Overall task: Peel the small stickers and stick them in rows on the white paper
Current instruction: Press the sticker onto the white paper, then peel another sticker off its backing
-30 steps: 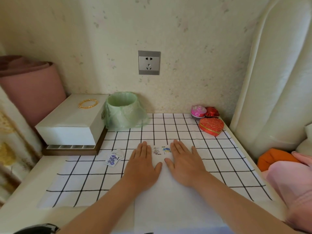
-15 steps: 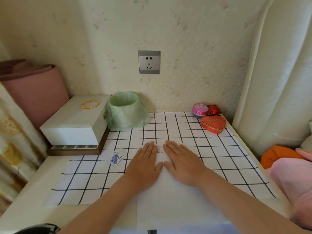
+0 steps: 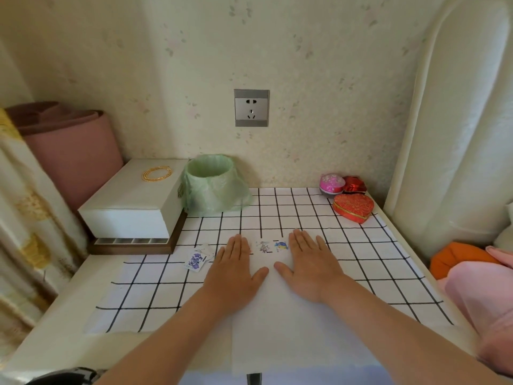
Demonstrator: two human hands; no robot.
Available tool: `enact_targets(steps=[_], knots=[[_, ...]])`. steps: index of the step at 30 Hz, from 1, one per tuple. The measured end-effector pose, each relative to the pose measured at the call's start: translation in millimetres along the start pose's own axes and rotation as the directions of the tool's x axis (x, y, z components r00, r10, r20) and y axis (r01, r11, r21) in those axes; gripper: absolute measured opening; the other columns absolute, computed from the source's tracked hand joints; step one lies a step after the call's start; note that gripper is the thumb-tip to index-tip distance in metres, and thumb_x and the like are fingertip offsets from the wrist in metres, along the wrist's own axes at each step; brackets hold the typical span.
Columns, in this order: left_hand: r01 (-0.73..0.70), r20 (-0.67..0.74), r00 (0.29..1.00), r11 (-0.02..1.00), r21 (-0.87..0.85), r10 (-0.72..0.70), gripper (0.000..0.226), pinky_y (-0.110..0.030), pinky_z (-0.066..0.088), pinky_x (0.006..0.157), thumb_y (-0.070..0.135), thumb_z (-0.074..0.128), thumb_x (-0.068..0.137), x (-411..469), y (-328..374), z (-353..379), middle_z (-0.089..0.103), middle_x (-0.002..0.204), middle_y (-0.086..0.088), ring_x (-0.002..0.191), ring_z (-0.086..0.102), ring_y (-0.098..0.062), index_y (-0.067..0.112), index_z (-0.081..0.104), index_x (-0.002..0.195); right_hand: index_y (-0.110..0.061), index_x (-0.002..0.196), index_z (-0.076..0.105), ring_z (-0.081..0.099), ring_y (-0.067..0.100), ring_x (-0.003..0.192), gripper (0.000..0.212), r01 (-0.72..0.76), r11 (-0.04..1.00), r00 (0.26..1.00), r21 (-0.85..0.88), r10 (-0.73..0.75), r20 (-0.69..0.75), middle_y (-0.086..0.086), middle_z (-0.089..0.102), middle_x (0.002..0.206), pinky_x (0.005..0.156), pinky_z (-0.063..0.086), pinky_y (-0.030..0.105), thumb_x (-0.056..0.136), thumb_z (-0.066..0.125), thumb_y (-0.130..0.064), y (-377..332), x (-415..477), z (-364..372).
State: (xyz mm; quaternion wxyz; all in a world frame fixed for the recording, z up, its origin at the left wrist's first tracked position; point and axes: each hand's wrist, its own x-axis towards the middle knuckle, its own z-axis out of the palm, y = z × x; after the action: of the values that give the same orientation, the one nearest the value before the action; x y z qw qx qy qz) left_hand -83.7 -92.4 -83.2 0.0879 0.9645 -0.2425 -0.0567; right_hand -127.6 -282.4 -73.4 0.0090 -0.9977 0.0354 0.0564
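Both palms are flat with fingers straight: the left hand [image 3: 236, 269] and right hand [image 3: 308, 266] press the white paper [image 3: 291, 329] at centre frame. Two stickers [image 3: 263, 246] sit between them near its top edge. Best play looks like even pressure, paper kept square, then a reach to the sticker sheet [image 3: 196, 261] at left-centre.

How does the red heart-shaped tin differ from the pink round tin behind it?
The red heart-shaped tin is flat-topped and looks larger; the pink round tin is domed and smaller. The red tin lies farther forward; the pink tin sits by the wall. Both are closed.
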Motion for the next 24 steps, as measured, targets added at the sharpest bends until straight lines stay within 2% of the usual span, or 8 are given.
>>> enact_targets(steps=[3,5,7,10,14,18,22,24], knots=[[-0.067,-0.053,0.997,0.995,-0.074,0.063,0.075,-0.030,-0.001,0.123,0.050,0.027,0.104,-3,-11,-19,-0.005,0.167,-0.004,0.153,-0.006,-0.016,0.011,-0.007,0.158,-0.013,0.160,-0.003,-0.008,0.015,0.155,0.079,0.061,0.998,0.996,0.026,-0.059,-0.069,0.002,-0.007,0.169,0.125,-0.002,0.046,0.101,0.020,-0.061,-3,4,-13],[-0.082,-0.133,0.989,0.987,-0.138,0.063,0.066,-0.030,0.013,0.120,0.043,0.031,0.106,-4,-20,-36,0.015,0.165,-0.003,0.151,0.013,-0.017,0.016,0.003,0.159,-0.015,0.161,0.005,0.003,0.016,0.155,0.072,0.135,0.988,0.984,0.072,-0.124,-0.131,0.000,0.002,0.169,0.125,0.005,0.044,0.104,0.028,-0.053,-13,6,-25],[-0.063,-0.205,0.978,0.985,-0.163,0.029,0.057,-0.030,0.026,0.115,0.033,0.036,0.106,-6,-34,-51,0.036,0.156,-0.001,0.143,0.031,-0.017,0.020,0.018,0.158,-0.017,0.158,0.025,0.025,0.021,0.150,0.061,0.207,0.972,0.969,0.114,-0.188,-0.161,0.001,0.026,0.164,0.120,0.022,0.042,0.104,0.039,-0.042,-28,7,-34],[0.017,-0.203,0.978,0.985,-0.170,-0.052,0.045,-0.027,0.033,0.109,0.022,0.042,0.104,-9,-62,-60,0.049,0.146,0.000,0.135,0.043,-0.016,0.022,0.040,0.149,-0.023,0.136,0.058,0.055,0.024,0.124,0.038,0.262,0.945,0.960,0.196,-0.234,-0.155,-0.001,0.059,0.137,0.101,0.043,0.037,0.101,0.047,-0.033,-55,10,-39],[0.068,-0.110,0.991,0.994,-0.081,-0.076,0.050,-0.028,0.031,0.113,0.026,0.053,0.100,-13,-93,-59,0.044,0.150,0.004,0.139,0.038,-0.015,0.026,0.041,0.149,-0.025,0.133,0.062,0.056,0.023,0.120,0.035,0.302,0.923,0.952,0.240,-0.278,-0.131,-0.001,0.061,0.131,0.095,0.045,0.033,0.101,0.050,-0.033,-95,17,-36],[0.018,0.003,1.000,0.999,-0.030,-0.018,0.050,-0.033,0.040,0.107,0.033,0.059,0.095,-16,-107,-58,0.050,0.138,0.003,0.127,0.045,-0.015,0.025,0.048,0.143,-0.025,0.125,0.067,0.059,0.023,0.107,0.030,0.311,0.920,0.945,0.240,-0.273,-0.181,0.001,0.063,0.114,0.078,0.043,0.031,0.099,0.054,-0.035,-125,31,-26],[-0.015,-0.023,1.000,0.999,-0.038,0.014,0.036,-0.028,0.044,0.095,0.037,0.065,0.090,-14,-114,-58,0.055,0.120,0.004,0.110,0.051,-0.013,0.023,0.065,0.123,-0.025,0.121,0.068,0.060,0.022,0.100,0.031,0.295,0.922,0.946,0.250,-0.245,-0.211,0.000,0.061,0.108,0.075,0.045,0.032,0.096,0.059,-0.042,-138,44,-22],[-0.006,-0.041,0.999,0.998,-0.064,0.003,0.043,-0.026,0.043,0.097,0.038,0.069,0.088,-14,-117,-58,0.055,0.123,0.004,0.111,0.052,-0.012,0.024,0.062,0.128,-0.026,0.118,0.069,0.060,0.021,0.097,0.031,0.289,0.921,0.947,0.261,-0.236,-0.218,0.000,0.060,0.105,0.072,0.043,0.031,0.094,0.062,-0.044,-142,48,-21]])
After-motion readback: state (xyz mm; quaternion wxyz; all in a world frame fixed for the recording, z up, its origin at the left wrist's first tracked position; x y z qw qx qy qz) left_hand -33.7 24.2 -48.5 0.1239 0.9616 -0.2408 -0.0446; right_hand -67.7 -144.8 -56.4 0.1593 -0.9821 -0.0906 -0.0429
